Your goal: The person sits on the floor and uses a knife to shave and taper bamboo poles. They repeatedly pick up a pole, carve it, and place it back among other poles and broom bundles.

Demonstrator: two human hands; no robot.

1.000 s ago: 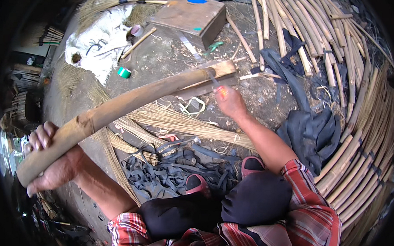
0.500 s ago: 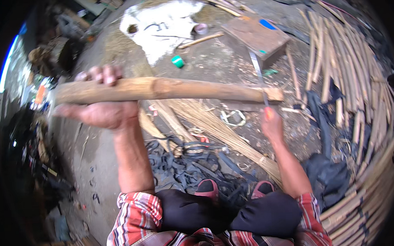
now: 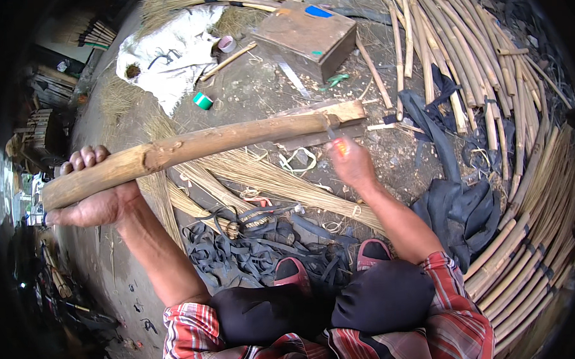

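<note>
The thick bamboo pole is lying almost level across the middle of the scene, with its near-left end in the air and its far-right end, which looks already split, resting over a flat piece of wood on the ground. The left hand is closing around the left end from below, fingers curling over the top. The right hand is gripping a knife by an orange handle; the blade is pointing up into the pole near the split end, but how deep it is sitting I cannot tell.

I judge that the person is splitting or shaving the pole. To do this well, the left hand should be keeping the pole steady and not rolling, and the blade should be following the grain and working away from the body. The right wrist should be staying firm so the knife is not slipping toward the left arm.

Just under the pole, bundles of thin straw-coloured fibres are spreading on the ground, and nearer the person's feet black rubber strips are lying in a heap. Far from the person a wooden box and a white sack are lying, with a green tape roll near them. On the right, many thin bamboo canes are curving around the work place.
</note>
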